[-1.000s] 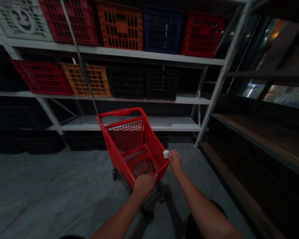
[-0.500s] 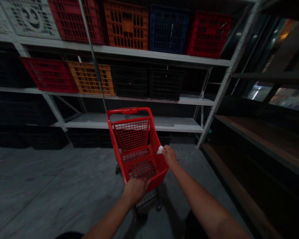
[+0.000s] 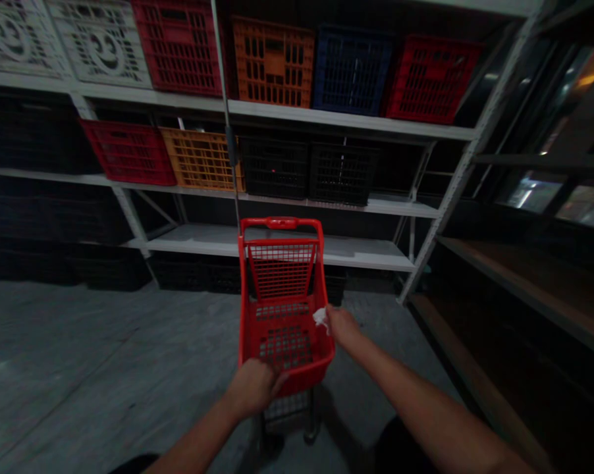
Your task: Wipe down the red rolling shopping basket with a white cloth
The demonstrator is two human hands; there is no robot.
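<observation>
A small red plastic shopping cart (image 3: pixel 247 329) stands on the floor in front of me, its handle at the far side and a thin pole rising from its far left corner. My left hand (image 3: pixel 255 387) is closed over the near rim of the basket, the thumb lying along the edge. In my right hand (image 3: pixel 344 326) a crumpled white tissue (image 3: pixel 321 317) is pinched, against the inner face of the basket's right wall. The cart's basket holds nothing that I can see; its floor and back panel are open mesh.
Behind the cart runs a white metal shelf rack (image 3: pixel 349 117) with coloured crates, among them an orange crate (image 3: pixel 272 62) and a blue crate (image 3: pixel 352 71). Dark crates (image 3: pixel 112 266) sit low at the left. Brown-edged shelving (image 3: pixel 504 270) flanks the right side. Concrete floor (image 3: pixel 80 349) spreads to the left.
The cart has turned slightly and sits straighter before me, while the view has shifted left. My right hand with the tissue is a little lower and nearer along the right wall.
</observation>
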